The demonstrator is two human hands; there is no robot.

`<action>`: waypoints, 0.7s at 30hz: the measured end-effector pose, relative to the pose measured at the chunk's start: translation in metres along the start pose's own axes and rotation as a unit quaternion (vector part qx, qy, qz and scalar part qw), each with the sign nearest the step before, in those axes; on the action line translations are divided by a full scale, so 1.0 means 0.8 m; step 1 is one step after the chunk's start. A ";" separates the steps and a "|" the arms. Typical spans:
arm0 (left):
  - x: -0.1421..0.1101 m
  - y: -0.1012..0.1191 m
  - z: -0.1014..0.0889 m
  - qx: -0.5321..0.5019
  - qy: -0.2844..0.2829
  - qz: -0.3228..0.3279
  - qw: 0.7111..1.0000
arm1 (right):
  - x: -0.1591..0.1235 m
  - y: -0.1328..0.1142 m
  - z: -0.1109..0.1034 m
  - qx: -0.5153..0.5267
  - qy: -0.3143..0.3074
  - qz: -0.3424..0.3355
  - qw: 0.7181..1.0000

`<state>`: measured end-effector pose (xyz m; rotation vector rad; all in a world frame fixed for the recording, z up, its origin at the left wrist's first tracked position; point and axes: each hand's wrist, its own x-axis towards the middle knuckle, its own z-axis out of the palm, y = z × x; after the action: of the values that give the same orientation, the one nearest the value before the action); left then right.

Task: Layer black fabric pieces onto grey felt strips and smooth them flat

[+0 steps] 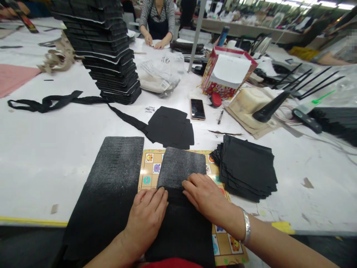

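A black fabric panel [181, 227] lies in front of me over a patterned cartoon board [147, 171], its far part [182, 163] greyish and textured. My left hand [147, 216] rests on the left side of the crosswise fold, fingers curled together and pressing on the cloth. On the fold's right side, my right hand [209, 195] has its fingers bent and closed on the same panel; the thumb is hidden. To the left lies a long run of overlapping black pieces [111, 186] with grey far edges. A stack of black fabric pieces [248, 167] sits right of the board.
A tall stack of black pieces [111, 56] stands at the back left. Beyond the board are loose black pieces [170, 126], a phone [198, 109] and a pen [220, 117]. A red box [228, 70] and a tape-like black tool [272, 107] stand further right. A co-worker [157, 22] works opposite.
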<state>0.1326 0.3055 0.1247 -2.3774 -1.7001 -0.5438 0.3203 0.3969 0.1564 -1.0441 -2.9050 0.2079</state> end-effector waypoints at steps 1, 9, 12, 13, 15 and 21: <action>-0.002 0.002 0.000 0.000 0.001 -0.010 1.000 | -0.001 -0.002 0.002 0.007 0.002 0.005 1.000; -0.031 0.021 -0.012 -0.011 0.009 -0.024 1.000 | -0.025 -0.028 0.013 0.018 0.022 0.006 1.000; -0.038 0.024 -0.015 -0.007 0.006 -0.030 0.999 | -0.033 -0.034 0.014 0.015 0.039 -0.012 0.999; -0.039 0.025 -0.016 -0.006 0.004 -0.033 0.999 | -0.035 -0.036 0.014 0.016 0.044 -0.014 0.999; -0.040 0.025 -0.017 -0.001 -0.002 -0.033 0.999 | -0.035 -0.039 0.014 0.010 0.056 -0.022 0.998; -0.043 0.025 -0.018 0.016 -0.013 -0.037 0.999 | -0.036 -0.038 0.009 -0.002 0.008 -0.092 0.996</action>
<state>0.1387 0.2639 0.1263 -2.3166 -1.8005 -0.4964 0.3227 0.3550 0.1535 -0.7695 -2.9650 0.1859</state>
